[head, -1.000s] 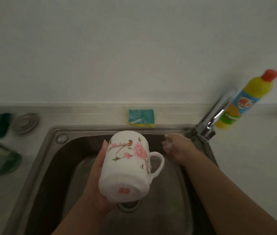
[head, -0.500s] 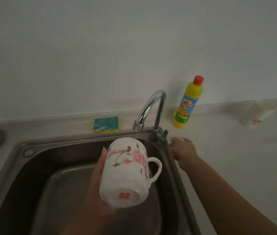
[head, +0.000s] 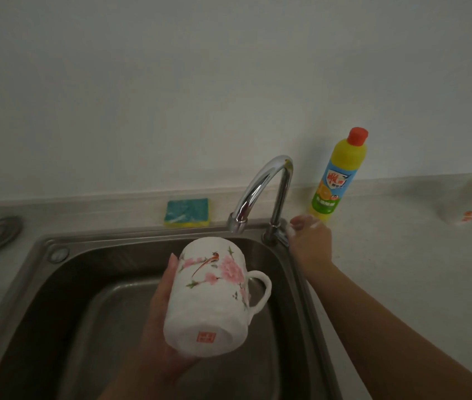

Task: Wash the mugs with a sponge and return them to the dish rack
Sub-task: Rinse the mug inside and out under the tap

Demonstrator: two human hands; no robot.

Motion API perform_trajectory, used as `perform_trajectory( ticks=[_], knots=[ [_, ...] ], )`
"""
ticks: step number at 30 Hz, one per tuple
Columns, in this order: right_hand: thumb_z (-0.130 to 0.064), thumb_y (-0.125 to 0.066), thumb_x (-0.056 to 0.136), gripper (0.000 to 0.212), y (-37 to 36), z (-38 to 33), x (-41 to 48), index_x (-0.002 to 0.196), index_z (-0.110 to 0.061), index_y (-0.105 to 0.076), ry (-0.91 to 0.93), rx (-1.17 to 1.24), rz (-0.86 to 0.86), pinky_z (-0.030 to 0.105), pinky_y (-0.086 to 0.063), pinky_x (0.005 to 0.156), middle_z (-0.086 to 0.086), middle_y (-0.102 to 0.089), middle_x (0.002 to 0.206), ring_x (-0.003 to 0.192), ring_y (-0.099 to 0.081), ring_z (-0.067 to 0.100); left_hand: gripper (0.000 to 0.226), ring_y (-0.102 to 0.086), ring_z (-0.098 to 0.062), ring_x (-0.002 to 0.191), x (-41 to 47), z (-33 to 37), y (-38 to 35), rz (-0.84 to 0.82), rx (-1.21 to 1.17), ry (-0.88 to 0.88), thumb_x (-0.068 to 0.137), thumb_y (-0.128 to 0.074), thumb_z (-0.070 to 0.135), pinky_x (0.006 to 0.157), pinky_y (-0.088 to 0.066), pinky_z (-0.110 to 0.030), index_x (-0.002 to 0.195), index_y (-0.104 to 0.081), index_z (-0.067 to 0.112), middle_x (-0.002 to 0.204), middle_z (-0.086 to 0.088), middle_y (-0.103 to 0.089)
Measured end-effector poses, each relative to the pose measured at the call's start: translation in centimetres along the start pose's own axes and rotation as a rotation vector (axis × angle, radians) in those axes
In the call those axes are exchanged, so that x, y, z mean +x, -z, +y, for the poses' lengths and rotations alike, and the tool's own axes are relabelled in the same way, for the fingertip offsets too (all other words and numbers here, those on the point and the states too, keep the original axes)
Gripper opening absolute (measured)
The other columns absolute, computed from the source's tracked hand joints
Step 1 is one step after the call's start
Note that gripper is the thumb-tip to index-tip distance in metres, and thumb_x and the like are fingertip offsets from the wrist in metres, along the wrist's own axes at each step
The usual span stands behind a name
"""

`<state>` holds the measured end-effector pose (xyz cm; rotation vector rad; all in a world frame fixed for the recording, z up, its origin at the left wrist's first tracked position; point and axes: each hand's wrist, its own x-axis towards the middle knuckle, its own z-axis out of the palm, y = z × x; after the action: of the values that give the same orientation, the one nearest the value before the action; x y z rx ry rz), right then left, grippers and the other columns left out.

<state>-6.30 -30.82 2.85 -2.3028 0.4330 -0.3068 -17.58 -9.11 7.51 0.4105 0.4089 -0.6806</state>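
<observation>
The left hand (head: 159, 321) wrapped its fingers (head: 171, 272) around the soapy mug (head: 208, 301), holding it tilted, base toward the camera, over the sink (head: 55, 284) below the faucet (head: 260, 192), presumably for rinsing. The right hand (head: 310, 241) closed on the faucet lever at the counter (head: 402, 269) edge. The sponge (head: 187, 212) lay behind the sink, unused.

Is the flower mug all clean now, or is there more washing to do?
Not finished yet. The scrubbing looks done: the sponge lies behind the sink and the right hand is soapy. Right now the left hand holds the flower mug below the tap, and the right hand is at the tap's handle; no water shows. Rinsing and racking remain; no rack is clearly in view.
</observation>
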Motion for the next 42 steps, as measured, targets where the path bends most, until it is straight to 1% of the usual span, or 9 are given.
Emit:
perform_trajectory(
  ticks=[5,8,12,17,27,31,34,38,42],
  knots=[
    [-0.015,-0.061,0.090,0.010,-0.6,0.1,0.0,0.095,-0.008,-0.067,0.012,-0.039,0.020,0.015,-0.042,0.065,0.004,-0.066,0.085,0.072,-0.056,0.010,0.097,-0.066,-0.044,0.096,0.0,0.2,0.5,0.017,0.030,-0.038,0.028,-0.095,0.042,0.068,-0.056,-0.056,0.111,-0.069,0.000,0.124,-0.027,-0.060],
    [-0.016,-0.060,0.091,0.012,-1.0,0.0,-0.1,0.095,-0.007,-0.066,0.013,-0.047,-0.009,0.007,-0.032,0.056,0.004,-0.065,0.085,0.068,-0.053,0.007,0.095,-0.067,-0.044,0.095,-0.2,0.5,1.1,0.046,0.028,-0.058,0.027,-0.095,0.043,0.068,-0.056,-0.056,0.109,-0.070,0.002,0.124,-0.026,-0.060],
    [-0.014,-0.060,0.091,0.012,-1.0,0.0,-0.3,0.100,-0.007,-0.063,-0.005,-0.025,0.071,0.005,-0.029,0.056,-0.004,-0.054,0.082,0.069,-0.050,0.006,0.091,-0.067,-0.044,0.094,-0.8,0.9,1.8,0.073,0.055,-0.053,0.023,-0.095,0.045,0.075,-0.054,-0.059,0.100,-0.073,0.002,0.123,-0.026,-0.061],
    [-0.012,-0.060,0.090,0.011,-1.0,0.2,0.4,0.094,-0.005,-0.067,-0.018,-0.042,0.029,0.015,-0.039,0.066,0.005,-0.065,0.086,0.072,-0.054,0.010,0.093,-0.066,-0.043,0.096,-0.8,1.4,2.2,0.079,0.066,-0.055,0.024,-0.094,0.048,0.079,-0.052,-0.058,0.103,-0.073,0.003,0.124,-0.025,-0.061],
    [-0.013,-0.059,0.091,0.010,-1.2,0.3,-0.2,0.091,-0.005,-0.065,0.009,-0.096,0.024,0.005,-0.029,0.053,0.001,-0.060,0.080,0.063,-0.050,0.005,0.094,-0.068,-0.044,0.088,0.2,1.6,2.3,0.030,-0.006,-0.014,0.029,-0.095,0.041,0.064,-0.058,-0.054,0.109,-0.069,-0.001,0.117,-0.027,-0.063],
    [-0.012,-0.058,0.092,0.011,-1.4,0.1,-1.2,0.091,-0.003,-0.065,0.078,-0.113,0.019,0.005,-0.031,0.052,0.004,-0.061,0.080,0.062,-0.051,0.006,0.091,-0.067,-0.043,0.092,0.7,1.6,2.7,0.031,-0.002,-0.011,0.034,-0.094,0.045,0.069,-0.058,-0.054,0.109,-0.069,0.001,0.122,-0.026,-0.062],
    [-0.014,-0.055,0.094,0.012,-1.6,0.2,-2.0,0.093,-0.006,-0.063,0.095,-0.124,-0.012,0.002,-0.035,0.048,-0.003,-0.055,0.077,0.056,-0.043,-0.005,0.094,-0.066,-0.044,0.096,0.9,1.5,2.8,0.024,-0.012,0.007,0.038,-0.093,0.046,0.072,-0.057,-0.054,0.115,-0.066,0.000,0.127,-0.026,-0.058],
    [-0.015,-0.056,0.094,0.013,-2.0,0.0,-2.5,0.091,-0.005,-0.064,0.080,-0.121,-0.011,0.004,-0.031,0.047,-0.002,-0.055,0.075,0.055,-0.040,-0.007,0.093,-0.065,-0.044,0.099,0.7,1.5,2.7,-0.002,-0.002,-0.002,0.039,-0.092,0.046,0.075,-0.057,-0.054,0.116,-0.066,0.002,0.130,-0.026,-0.057],
    [-0.015,-0.056,0.094,0.012,-2.0,-0.2,-2.8,0.094,-0.006,-0.064,0.050,-0.084,-0.031,0.004,-0.032,0.049,0.004,-0.064,0.082,0.056,-0.043,-0.007,0.090,-0.064,-0.043,0.101,0.7,1.7,2.9,-0.022,0.011,-0.008,0.040,-0.092,0.046,0.078,-0.056,-0.054,0.115,-0.067,0.003,0.133,-0.025,-0.054]
  ],
)
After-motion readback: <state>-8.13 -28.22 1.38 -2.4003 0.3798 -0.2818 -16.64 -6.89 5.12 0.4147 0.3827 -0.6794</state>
